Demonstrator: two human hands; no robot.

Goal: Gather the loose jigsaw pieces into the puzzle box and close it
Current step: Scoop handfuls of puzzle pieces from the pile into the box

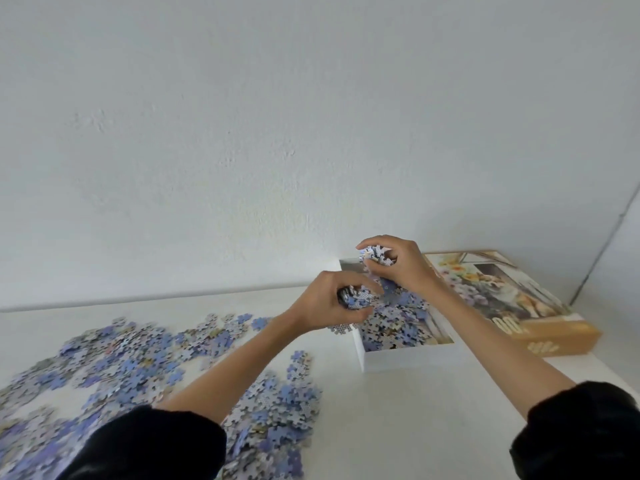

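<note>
The open white cardboard box tray (401, 362) stands on the white tabletop (388, 431), ahead of the person and slightly to the right. Its long axis appears to run away from the person. It is already partly filled with pieces (398, 323).

Both hands are held at the tray. The left hand (325, 303) is curled round a handful of pieces and is positioned over the tray's left rim. A few pieces (341, 329) lie across that rim and are not fully inside. The right hand (398, 265) grips a second handful, higher and further back, directly above the tray interior.

The coming release is judged to depend on this offset. The right-hand load can be dropped straight down. The left-hand load should first be carried a little to the right, or pieces may spill outside the wall.

The loose blue-and-grey cardboard jigsaw pieces (121, 355) are spread well to the left of the tray, nearer the left hand. The printed cardboard lid (502, 299) lies just beside the tray on its right, nearer the right hand. Much gathering is judged to be outstanding.
</note>
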